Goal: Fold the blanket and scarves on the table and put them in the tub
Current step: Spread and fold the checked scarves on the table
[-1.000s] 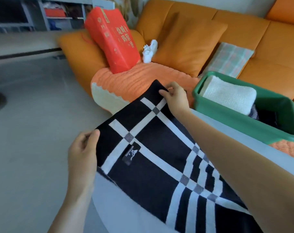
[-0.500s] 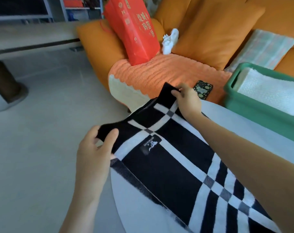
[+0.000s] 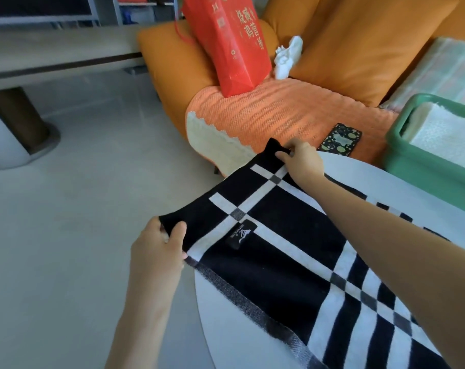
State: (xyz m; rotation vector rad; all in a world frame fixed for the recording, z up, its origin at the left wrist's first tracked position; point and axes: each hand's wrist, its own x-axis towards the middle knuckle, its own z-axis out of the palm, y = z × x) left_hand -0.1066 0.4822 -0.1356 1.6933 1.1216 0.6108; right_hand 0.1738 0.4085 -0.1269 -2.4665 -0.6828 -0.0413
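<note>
A black scarf with white and grey crossing stripes (image 3: 284, 251) lies doubled along the round white table (image 3: 242, 339), its end stretched past the table's left edge. My left hand (image 3: 159, 249) pinches the near corner of that end. My right hand (image 3: 302, 159) pinches the far corner, the arm crossing over the scarf. A small black label sits on the scarf between my hands. The green tub (image 3: 423, 166) stands at the right on the table's far side, with a folded white blanket (image 3: 447, 134) inside it.
An orange sofa (image 3: 359, 43) stands behind the table with an orange knit throw (image 3: 274, 113), a red paper bag (image 3: 226, 43), a white figurine (image 3: 287, 57), a patterned phone (image 3: 340, 139) and a checked cushion (image 3: 436, 73). Grey floor stretches left toward a round table base (image 3: 10, 129).
Both hands have pulled the scarf's end nearer and stretched it flat and taut. The view has shifted right, so the tub now sits at the frame's right edge.
</note>
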